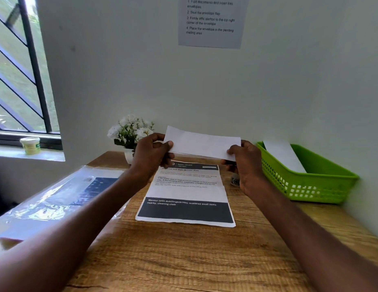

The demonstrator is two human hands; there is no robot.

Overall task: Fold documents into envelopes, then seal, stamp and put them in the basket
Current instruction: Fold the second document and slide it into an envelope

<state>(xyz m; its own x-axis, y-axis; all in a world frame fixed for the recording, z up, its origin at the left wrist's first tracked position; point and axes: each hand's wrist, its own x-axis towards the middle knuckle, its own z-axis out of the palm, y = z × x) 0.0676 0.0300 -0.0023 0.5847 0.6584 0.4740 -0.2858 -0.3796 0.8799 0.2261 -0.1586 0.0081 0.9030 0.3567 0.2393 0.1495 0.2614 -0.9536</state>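
One white envelope (pixel 284 155) already in the green basket (pixel 323 182), another envelope (pixel 201 144) pinched at both ends by left hand (pixel 151 153) and right hand (pixel 246 161), printed paper (pixel 186 199) still unfolded on the table (pixel 184 260).

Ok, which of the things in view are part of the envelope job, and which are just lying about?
Job:
white envelope, held by left hand and right hand
printed document on the desk
green basket, an envelope already inside
instruction sheet on the wall

Lying about:
flower pot
plastic sleeve
tub on the windowsill
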